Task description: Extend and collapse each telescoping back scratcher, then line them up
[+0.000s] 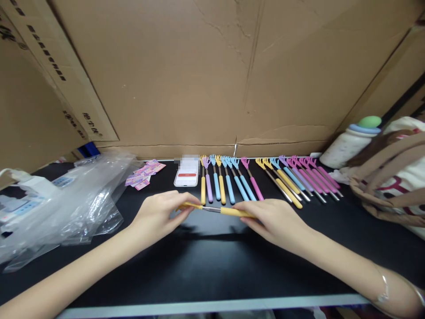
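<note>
Between my two hands a yellow back scratcher (229, 211) is held level above the black table. Its yellow claw end is in the closed fingers of my left hand (164, 210), partly hidden by them. My right hand (274, 219) is closed round the yellow handle, and a short metal stretch shows in the middle. Just behind, a row of back scratchers (229, 186) in yellow, purple, blue and pink lies side by side. To their right lies a second group of back scratchers (302, 177), several with metal rods showing.
A phone (186, 170) with a lit screen lies at the back, beside pink and purple cards (144, 173). Clear plastic bags (83, 199) cover the left side. On the right stand a white bottle (347, 146) and a tan bag (392, 177). Cardboard (199, 79) walls the back.
</note>
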Demonstrator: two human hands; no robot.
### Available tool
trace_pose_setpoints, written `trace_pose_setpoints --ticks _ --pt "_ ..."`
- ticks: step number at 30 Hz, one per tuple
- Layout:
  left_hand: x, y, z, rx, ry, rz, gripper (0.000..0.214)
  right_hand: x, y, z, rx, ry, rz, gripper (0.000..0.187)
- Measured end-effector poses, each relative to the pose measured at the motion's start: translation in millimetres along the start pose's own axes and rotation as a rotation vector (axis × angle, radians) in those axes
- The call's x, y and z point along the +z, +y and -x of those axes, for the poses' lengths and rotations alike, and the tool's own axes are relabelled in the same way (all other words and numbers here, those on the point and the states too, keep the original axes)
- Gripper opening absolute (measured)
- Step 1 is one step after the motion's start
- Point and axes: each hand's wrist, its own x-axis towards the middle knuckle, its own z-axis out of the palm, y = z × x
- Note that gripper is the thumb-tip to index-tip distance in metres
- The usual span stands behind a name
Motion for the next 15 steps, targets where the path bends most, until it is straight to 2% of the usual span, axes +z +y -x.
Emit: trace_pose_setpoints --ticks 3,7,11,15 --pt "4.2 8 -6 0.15 -0.006 -0.26 0.018 9 -9 -11 -0.069 -0.019 0.113 0.019" --pt "12.6 22 -10 0.31 -0.034 -0.538 0.013 22 -19 -22 -0.142 0.021 0.227 0.016" --pt "19.4 27 -11 0.392 -0.023 -0.596 0.015 30 -24 -25 -0.197 0.059 0.283 0.021" --pt "20.9 27 -7 0.419 0.023 -0.608 0.019 28 -28 -21 -0.231 0.108 0.351 0.025"
